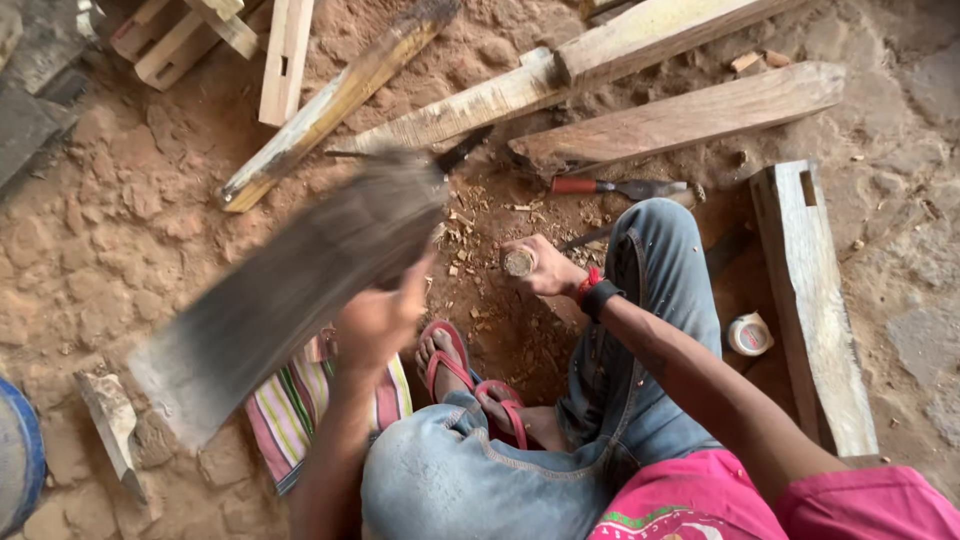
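At far left, off my left fingers [375, 325]: I see them closed round blurred wooden billet [285, 290], raised like mallet above striped cloth [290, 405]. Right of that, my right fingers [540, 265] wrapped round chisel handle [518, 262], upright over chip-strewn dirt floor [120, 230]. I judge step: chopping cut. Next blow needs square hit on handle top. Beyond right fingers, red-handled chisel [620, 187] lies by plank [690, 115].

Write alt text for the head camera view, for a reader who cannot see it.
A seated person's left hand swings a motion-blurred flat wooden block, while the right hand grips a round-topped wooden tool handle upright over wood chips on reddish dirt ground. Rough timber planks and a red-handled chisel lie beyond.
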The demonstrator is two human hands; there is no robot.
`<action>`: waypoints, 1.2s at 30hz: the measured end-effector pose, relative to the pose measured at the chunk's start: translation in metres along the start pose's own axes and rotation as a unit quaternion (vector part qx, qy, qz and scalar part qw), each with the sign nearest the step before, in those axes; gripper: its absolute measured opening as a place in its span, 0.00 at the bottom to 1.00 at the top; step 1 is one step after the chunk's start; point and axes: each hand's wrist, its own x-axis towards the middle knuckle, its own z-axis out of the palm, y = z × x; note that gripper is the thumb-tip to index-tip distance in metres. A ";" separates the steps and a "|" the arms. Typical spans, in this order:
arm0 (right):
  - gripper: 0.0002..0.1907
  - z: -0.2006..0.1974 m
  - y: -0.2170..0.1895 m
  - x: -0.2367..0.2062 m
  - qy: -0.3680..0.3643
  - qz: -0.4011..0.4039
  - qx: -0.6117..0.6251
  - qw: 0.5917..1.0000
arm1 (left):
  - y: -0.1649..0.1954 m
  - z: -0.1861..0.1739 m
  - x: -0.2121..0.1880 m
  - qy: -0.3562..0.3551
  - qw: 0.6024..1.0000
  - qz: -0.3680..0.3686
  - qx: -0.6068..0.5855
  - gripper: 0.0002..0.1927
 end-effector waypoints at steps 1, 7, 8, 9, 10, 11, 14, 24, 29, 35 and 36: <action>0.47 0.000 0.000 -0.002 -0.005 0.018 -0.010 1.000 | 0.013 -0.022 0.007 -0.036 0.997 -0.003 -0.067 0.10; 0.44 0.007 0.008 -0.010 -0.007 0.039 -0.016 0.999 | 0.001 -0.007 -0.010 0.110 0.969 0.078 -0.208 0.12; 0.43 0.008 0.010 -0.009 0.005 0.049 -0.045 0.998 | -0.013 0.018 -0.019 0.037 0.997 0.024 -0.055 0.13; 0.44 0.009 0.010 -0.007 0.025 0.028 0.053 0.998 | -0.026 0.041 -0.030 -0.103 0.991 -0.007 0.080 0.13; 0.46 0.010 0.010 -0.006 0.030 0.010 0.153 0.988 | -0.038 0.066 -0.040 -0.245 0.952 -0.016 0.184 0.13; 0.48 0.011 0.008 -0.005 0.037 -0.005 0.253 0.967 | -0.048 0.081 -0.049 -0.331 0.917 -0.030 0.219 0.14; 0.51 0.010 0.009 -0.005 0.026 0.064 0.197 0.978 | -0.073 0.094 -0.063 -0.209 0.968 -0.025 0.138 0.15; 0.36 0.000 0.006 -0.003 -0.037 0.006 -0.055 0.998 | -0.098 0.072 -0.047 -0.377 0.845 -0.038 0.377 0.10; 0.35 -0.003 -0.009 0.001 -0.047 -0.094 -0.011 0.994 | -0.076 0.094 -0.046 -0.446 0.822 -0.223 0.275 0.13; 0.51 -0.006 -0.010 -0.001 -0.005 -0.096 0.109 0.989 | -0.105 0.049 -0.060 -0.168 0.926 0.159 0.300 0.15; 0.48 -0.006 -0.007 -0.002 -0.052 -0.028 0.106 0.993 | -0.111 0.048 -0.064 -0.198 0.910 0.143 0.335 0.16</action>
